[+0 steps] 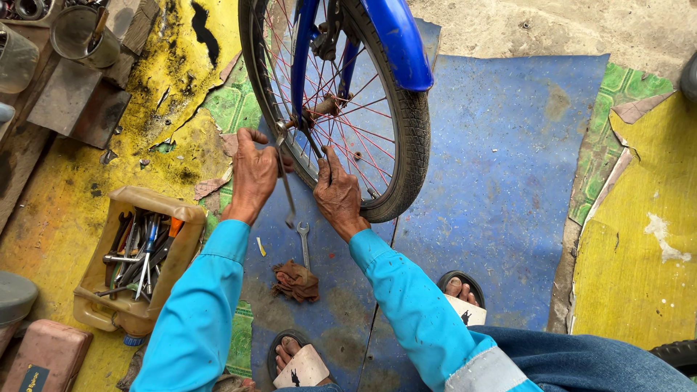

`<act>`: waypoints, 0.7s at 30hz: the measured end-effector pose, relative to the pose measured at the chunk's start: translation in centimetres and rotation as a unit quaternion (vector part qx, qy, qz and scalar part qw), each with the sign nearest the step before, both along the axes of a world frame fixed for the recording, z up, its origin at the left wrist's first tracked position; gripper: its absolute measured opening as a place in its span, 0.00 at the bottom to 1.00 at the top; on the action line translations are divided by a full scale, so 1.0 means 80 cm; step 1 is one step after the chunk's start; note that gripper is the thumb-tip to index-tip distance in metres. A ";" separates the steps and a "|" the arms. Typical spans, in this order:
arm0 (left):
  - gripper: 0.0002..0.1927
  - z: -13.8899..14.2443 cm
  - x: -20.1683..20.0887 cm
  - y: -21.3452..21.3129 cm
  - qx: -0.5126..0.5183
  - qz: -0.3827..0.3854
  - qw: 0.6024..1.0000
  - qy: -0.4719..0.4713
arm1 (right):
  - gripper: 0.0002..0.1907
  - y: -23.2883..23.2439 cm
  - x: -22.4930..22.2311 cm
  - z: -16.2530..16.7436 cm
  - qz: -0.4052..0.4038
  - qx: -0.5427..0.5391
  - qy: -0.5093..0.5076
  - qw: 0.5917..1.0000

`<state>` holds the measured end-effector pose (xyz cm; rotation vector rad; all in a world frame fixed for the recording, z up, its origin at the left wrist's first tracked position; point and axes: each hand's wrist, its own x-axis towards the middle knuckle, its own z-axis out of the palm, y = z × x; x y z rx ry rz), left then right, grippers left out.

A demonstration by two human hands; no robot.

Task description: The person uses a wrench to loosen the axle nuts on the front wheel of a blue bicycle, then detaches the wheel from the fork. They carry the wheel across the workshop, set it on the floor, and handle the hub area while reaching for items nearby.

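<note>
Left hand (252,176) clamped around a spanner (284,174) at the axle nut (282,131) of the blue wheel (341,101), right hand (336,194) pinching a spoke just right of it, 1 spare spanner (303,243) lying near by a rag (296,282); likely slip off the nut, knuckles into spokes.

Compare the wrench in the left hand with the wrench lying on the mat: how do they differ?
The held wrench is gripped by the left hand at the wheel hub, hanging steeply; the loose wrench lies flat on the blue mat beside a brown rag, untouched. The held one looks longer. Both are slim grey metal.
</note>
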<state>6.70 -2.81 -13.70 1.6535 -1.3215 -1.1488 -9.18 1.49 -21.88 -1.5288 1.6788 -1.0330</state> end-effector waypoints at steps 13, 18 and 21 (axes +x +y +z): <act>0.11 0.054 -0.040 0.009 -0.047 0.085 0.950 0.297 | 0.24 -0.003 0.002 -0.016 0.016 -0.017 0.025 0.999; 0.10 0.061 -0.044 0.007 -0.226 0.017 0.962 0.150 | 0.21 -0.001 0.004 -0.007 -0.009 -0.007 -0.006 1.000; 0.10 0.066 -0.029 -0.013 -0.201 -0.013 0.979 -0.017 | 0.22 0.000 0.003 -0.001 -0.008 0.027 0.004 1.000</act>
